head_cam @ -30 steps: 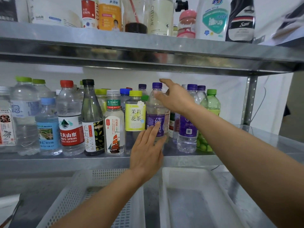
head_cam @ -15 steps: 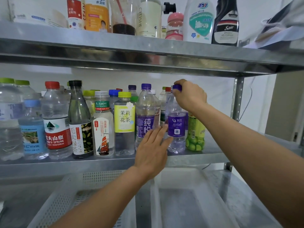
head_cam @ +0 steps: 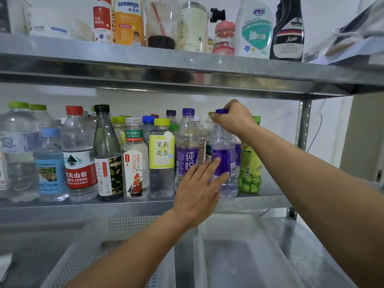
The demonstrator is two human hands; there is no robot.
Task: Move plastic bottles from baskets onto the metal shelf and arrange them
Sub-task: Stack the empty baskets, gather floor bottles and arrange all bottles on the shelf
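Nearest, low in view: a perforated white plastic basket (head_cam: 87, 256), mesh-walled with a rounded rim, and beside it on the right a smooth-walled translucent basket (head_cam: 239, 256), rectangular, both on a mottled galvanised surface. Above them: the left hand (head_cam: 199, 194), fingers straight and slightly spread, fingertips touching the purple label of the purple-capped bottle (head_cam: 225, 150). That bottle, clear ribbed plastic with a purple wrap, stood upright at the front edge of the metal shelf (head_cam: 83, 208), a dull grey folded-steel lip. The right hand (head_cam: 234, 119) was curled over the bottle's cap, gripping it from above. Just right of it: a green plum-drink bottle (head_cam: 250, 169), its base printed with round green fruit; bare shelf showed between it and the upright post (head_cam: 302, 125), a punched steel strip. Leftward along the front row, close together: a purple-labelled water bottle (head_cam: 187, 146), a yellow-labelled jasmine tea bottle (head_cam: 162, 154), a ship-printed tea bottle (head_cam: 135, 163), a black-capped dark bottle (head_cam: 108, 154) with a slim neck, and a red-labelled Nongfu Spring bottle (head_cam: 78, 159). More caps showed behind, against the wall. Farthest: the upper shelf (head_cam: 187, 67), shiny at its edge, carrying cleaning-product bottles (head_cam: 256, 30).
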